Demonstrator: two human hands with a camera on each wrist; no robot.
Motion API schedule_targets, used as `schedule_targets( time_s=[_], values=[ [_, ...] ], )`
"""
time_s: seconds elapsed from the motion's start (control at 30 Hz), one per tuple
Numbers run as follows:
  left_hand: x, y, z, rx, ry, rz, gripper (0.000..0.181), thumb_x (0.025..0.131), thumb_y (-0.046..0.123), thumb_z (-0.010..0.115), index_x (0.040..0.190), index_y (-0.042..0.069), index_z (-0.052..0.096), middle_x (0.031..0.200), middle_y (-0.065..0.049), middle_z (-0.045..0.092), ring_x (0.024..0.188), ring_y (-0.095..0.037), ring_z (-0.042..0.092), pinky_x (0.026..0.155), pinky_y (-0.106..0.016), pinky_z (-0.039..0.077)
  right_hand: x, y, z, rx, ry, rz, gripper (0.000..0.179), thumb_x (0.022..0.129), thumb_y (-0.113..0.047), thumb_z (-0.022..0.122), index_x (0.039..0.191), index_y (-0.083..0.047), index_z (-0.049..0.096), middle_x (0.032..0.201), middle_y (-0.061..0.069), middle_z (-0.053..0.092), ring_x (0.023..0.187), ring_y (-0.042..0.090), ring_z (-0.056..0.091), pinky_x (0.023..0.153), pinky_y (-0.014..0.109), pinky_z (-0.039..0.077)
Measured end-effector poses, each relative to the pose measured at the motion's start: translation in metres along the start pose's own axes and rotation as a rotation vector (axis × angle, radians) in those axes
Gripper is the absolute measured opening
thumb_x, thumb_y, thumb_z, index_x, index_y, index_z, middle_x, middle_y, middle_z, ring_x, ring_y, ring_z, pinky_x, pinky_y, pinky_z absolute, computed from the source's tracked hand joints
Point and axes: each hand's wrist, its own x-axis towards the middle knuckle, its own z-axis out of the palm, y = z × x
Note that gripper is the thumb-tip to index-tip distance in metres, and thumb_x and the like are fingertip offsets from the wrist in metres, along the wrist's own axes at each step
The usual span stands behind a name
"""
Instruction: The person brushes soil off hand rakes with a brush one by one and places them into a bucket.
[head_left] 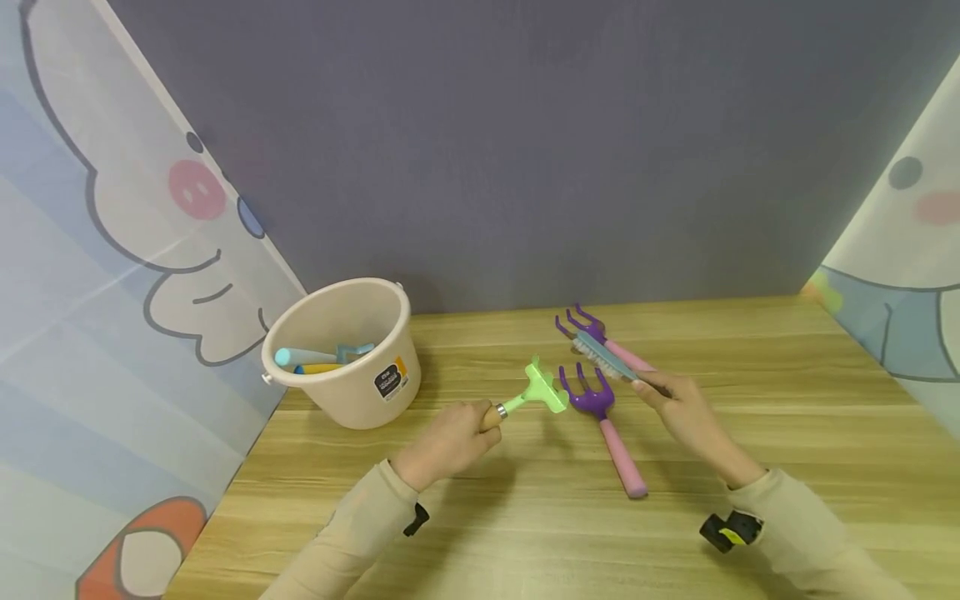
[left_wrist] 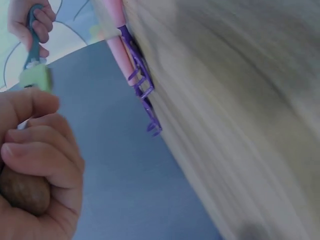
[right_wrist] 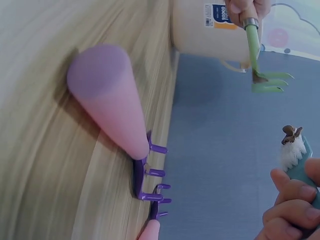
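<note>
The green rake (head_left: 542,388) is in my left hand (head_left: 453,442), my fingers curled round its wooden handle, and I hold its head up over the table (head_left: 555,546), pointing away from the bucket. My right hand (head_left: 686,408) grips the blue brush (head_left: 617,358) by its handle, its white bristles facing down and toward the rake. In the right wrist view something brown shows at the brush's tip; it is too small for me to say what. Both tools are raised, well apart from each other.

Below and between my hands, the near fork (head_left: 622,458) lies on the wood, purple tines pointing away from me, pink handle toward me. The far fork (head_left: 630,357) lies beyond it, partly hidden by the brush from above. To my left stands the pale bucket (head_left: 337,404), upright, with a light-blue handled tool (head_left: 311,357) and something yellow (head_left: 318,368) inside. A grey panel (head_left: 525,167) rises behind.
</note>
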Motion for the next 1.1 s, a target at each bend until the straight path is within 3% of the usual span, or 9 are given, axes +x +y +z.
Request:
schedule_targets(
  time_s=[0.17,0.37,0.47,0.57,0.67,0.7,0.77,0.9,1.1],
  values=[
    [0.003,-0.006,0.008,-0.176,0.093,-0.048,0.031,0.089,0.019,0.051,0.064,0.017,0.034,0.054,0.007,0.032,0.043,-0.003,0.028,0.038,-0.014,0.023,-0.001,-0.002,0.002,0.071,0.010,0.009,0.038,0.096,-0.018,0.045,0.122,0.008,0.052,0.121,0.029,0.053,0.110,0.041,0.052,0.084,0.047,0.047],
    [0.007,-0.009,0.016,-0.362,0.159,-0.065,0.034,0.089,0.022,0.054,0.062,0.016,0.034,0.052,0.008,0.031,0.043,-0.003,0.027,0.038,-0.015,0.023,-0.004,-0.003,0.004,0.096,0.030,0.029,0.038,0.097,-0.021,0.043,0.121,0.006,0.054,0.121,0.028,0.054,0.105,0.034,0.053,0.076,0.027,0.046],
    [0.009,-0.011,0.021,-0.480,0.146,-0.031,0.031,0.089,0.020,0.055,0.064,0.014,0.040,0.052,0.006,0.032,0.043,-0.004,0.026,0.040,-0.016,0.023,-0.006,-0.002,0.005,0.108,0.047,0.029,0.037,0.097,-0.021,0.044,0.119,0.007,0.055,0.121,0.027,0.054,0.103,0.024,0.055,0.075,0.021,0.046],
    [0.011,-0.013,0.026,-0.586,0.105,0.009,0.027,0.090,0.017,0.055,0.067,0.011,0.043,0.052,0.005,0.033,0.043,-0.005,0.026,0.040,-0.016,0.024,-0.007,-0.002,0.006,0.128,0.059,0.038,0.036,0.096,-0.020,0.045,0.118,0.007,0.057,0.085,0.022,0.061,0.075,0.007,0.052,0.059,0.019,0.042],
    [0.011,-0.014,0.029,-0.666,0.060,0.040,0.026,0.091,0.015,0.053,0.068,0.009,0.043,0.053,0.005,0.034,0.043,-0.005,0.028,0.040,-0.017,0.025,-0.008,-0.002,0.008,0.163,0.067,0.036,0.034,0.095,-0.018,0.047,0.116,0.007,0.058,0.057,0.002,0.040,0.052,0.002,0.034,0.045,0.022,0.033],
    [0.012,-0.014,0.029,-0.694,0.046,0.048,0.025,0.091,0.013,0.052,0.068,0.007,0.043,0.053,0.005,0.035,0.043,-0.004,0.028,0.040,-0.017,0.026,-0.009,-0.003,0.008,0.185,0.068,0.034,0.034,0.095,-0.017,0.047,0.116,0.007,0.058,0.056,-0.002,0.031,0.048,0.005,0.029,0.042,0.024,0.030],
    [0.009,-0.010,0.026,-0.763,0.028,0.077,0.023,0.091,0.008,0.049,0.069,0.003,0.043,0.052,0.006,0.036,0.043,-0.003,0.030,0.040,-0.016,0.027,-0.010,-0.005,0.009,0.210,0.071,0.032,0.034,0.095,-0.017,0.047,0.115,0.008,0.058,0.054,-0.005,0.029,0.048,0.004,0.029,0.042,0.024,0.030],
    [0.009,-0.010,0.029,-0.925,0.007,0.169,0.019,0.089,-0.001,0.043,0.071,-0.008,0.040,0.051,0.009,0.035,0.041,-0.001,0.031,0.037,-0.016,0.027,-0.014,-0.011,0.011,0.252,0.068,0.031,0.034,0.095,-0.016,0.047,0.116,0.009,0.057,0.056,-0.006,0.029,0.048,0.004,0.029,0.042,0.023,0.030],
    [0.012,-0.014,0.042,-1.132,-0.054,0.309,0.022,0.086,0.003,0.038,0.074,-0.014,0.031,0.047,0.014,0.036,0.035,0.000,0.031,0.029,-0.021,0.023,-0.018,-0.019,0.017,0.302,0.078,-0.028,0.030,0.095,-0.010,0.046,0.111,0.013,0.057,0.056,-0.007,0.031,0.046,0.003,0.028,0.038,0.024,0.027]
  ],
)
